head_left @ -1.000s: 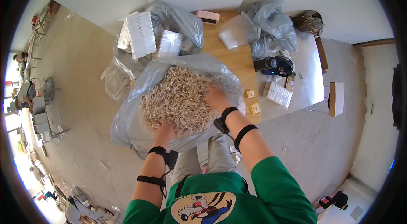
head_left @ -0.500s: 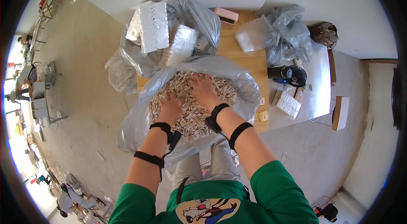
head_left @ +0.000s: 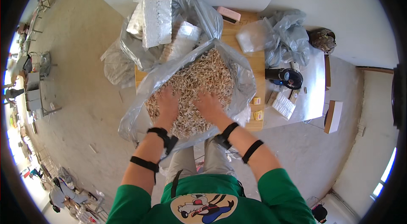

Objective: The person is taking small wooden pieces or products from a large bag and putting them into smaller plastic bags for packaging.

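A large grey plastic bag [head_left: 135, 119] lies wide open in front of me, filled with a loose heap of small, thin, pale brown and white stick-like pieces [head_left: 203, 73]. Into the left part of the heap reaches my left hand [head_left: 168, 104], its fingers stretched forward and partly sunk among the pieces. My right hand [head_left: 209, 106] lies on the heap's right side with fingers outstretched, blurred by motion. I see neither hand gripping any one item. Black straps with small devices circle both wrists.
Behind stands another grey bag [head_left: 202, 5] with white wrapped packs [head_left: 157, 21]. On the wooden table [head_left: 243, 22] are a pink box [head_left: 229, 13], clear bags [head_left: 253, 36] and small yellow boxes [head_left: 258, 115]. A black fan [head_left: 293, 79] stands right. People work far left.
Both hands have pulled back toward me in the heap, the right one more. The bag's far rim has shifted, baring more of the pieces at the back.
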Available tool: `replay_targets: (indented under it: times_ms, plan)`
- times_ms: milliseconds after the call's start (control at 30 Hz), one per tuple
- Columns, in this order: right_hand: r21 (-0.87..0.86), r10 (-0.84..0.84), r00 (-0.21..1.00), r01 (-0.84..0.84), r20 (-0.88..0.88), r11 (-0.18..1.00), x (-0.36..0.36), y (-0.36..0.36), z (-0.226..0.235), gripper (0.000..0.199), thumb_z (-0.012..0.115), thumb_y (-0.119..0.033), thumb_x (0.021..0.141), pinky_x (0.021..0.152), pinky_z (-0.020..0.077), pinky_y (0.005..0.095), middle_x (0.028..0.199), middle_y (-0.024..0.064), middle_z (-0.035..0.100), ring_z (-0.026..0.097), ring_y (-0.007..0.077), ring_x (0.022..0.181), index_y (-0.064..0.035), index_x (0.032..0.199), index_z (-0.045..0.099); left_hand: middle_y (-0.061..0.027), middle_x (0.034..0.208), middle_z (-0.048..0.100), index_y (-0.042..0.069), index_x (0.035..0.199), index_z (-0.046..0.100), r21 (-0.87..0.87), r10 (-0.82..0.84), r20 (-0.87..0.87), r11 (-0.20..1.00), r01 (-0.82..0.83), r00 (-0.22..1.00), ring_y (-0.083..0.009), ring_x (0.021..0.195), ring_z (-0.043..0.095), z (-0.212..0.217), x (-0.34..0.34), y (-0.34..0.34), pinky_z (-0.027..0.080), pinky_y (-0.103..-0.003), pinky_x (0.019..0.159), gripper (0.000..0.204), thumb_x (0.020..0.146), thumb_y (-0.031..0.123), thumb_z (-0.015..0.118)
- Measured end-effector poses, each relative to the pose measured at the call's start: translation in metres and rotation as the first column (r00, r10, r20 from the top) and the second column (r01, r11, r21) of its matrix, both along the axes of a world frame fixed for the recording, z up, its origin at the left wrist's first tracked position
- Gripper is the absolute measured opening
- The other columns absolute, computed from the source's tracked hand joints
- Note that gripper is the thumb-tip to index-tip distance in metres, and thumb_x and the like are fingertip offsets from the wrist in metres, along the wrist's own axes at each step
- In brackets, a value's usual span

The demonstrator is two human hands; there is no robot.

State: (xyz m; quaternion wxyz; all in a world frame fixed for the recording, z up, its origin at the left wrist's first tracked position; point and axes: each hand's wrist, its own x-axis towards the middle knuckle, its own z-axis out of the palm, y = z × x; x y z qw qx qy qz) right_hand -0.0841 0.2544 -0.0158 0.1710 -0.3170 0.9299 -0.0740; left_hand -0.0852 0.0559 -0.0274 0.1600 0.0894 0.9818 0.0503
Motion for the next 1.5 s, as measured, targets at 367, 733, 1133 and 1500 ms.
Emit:
replay_targets:
  times_ms: [367,733,1133,1500]
  plan:
    - [-0.025,-0.095,0.984,0.1,0.148,0.995,0.107,0.012,-0.025,0.039,0.054,-0.022,0.077,0.084,0.0344,0.0627,0.121,0.0112,0.039,0.039,0.0371,0.11,-0.0232,0.116,0.052,-0.0134,0.128,0.036,0.02,0.116,0.053,0.185,-0.218,0.561,0.973,0.136,0.799,-0.0342,0.125,0.027,0.005,0.068,0.031,0.029,-0.062,0.092,0.039,0.077,0.013,0.053]
    - [0.156,-0.255,0.954,0.231,0.159,0.96,0.044,0.038,-0.012,0.044,0.058,-0.017,0.074,0.095,0.0281,0.0555,0.13,0.0088,0.036,0.029,0.0308,0.124,-0.0192,0.117,0.049,-0.0095,0.127,0.04,0.018,0.103,0.06,-0.187,-0.017,0.273,0.98,0.071,0.962,-0.0285,0.123,0.03,-0.005,0.086,-0.016,0.028,-0.063,0.09,0.028,0.075,0.021,0.057]
    - [0.131,0.223,0.966,-0.24,0.129,0.962,0.059,0.013,-0.03,0.037,0.052,-0.014,0.079,0.091,0.0315,0.0583,0.128,0.0089,0.039,0.032,0.031,0.121,-0.0247,0.114,0.052,-0.0022,0.125,0.044,0.017,0.104,0.064,-0.22,-0.202,0.485,0.914,0.342,0.851,-0.0286,0.121,0.033,-0.007,0.112,-0.008,0.022,-0.057,0.097,0.027,0.083,0.027,0.051]
    - [-0.047,-0.317,0.947,0.319,0.045,0.947,-0.018,0.032,0.037,0.035,0.058,-0.007,0.07,0.073,0.0489,0.0405,0.104,0.0149,0.043,0.047,0.0357,0.099,-0.0129,0.103,0.05,-0.002,0.111,0.052,0.016,0.1,0.066,-0.218,-0.095,0.559,0.941,0.257,0.824,-0.0264,0.111,0.039,0.0,0.119,-0.022,0.029,-0.06,0.088,0.03,0.077,0.033,0.056]
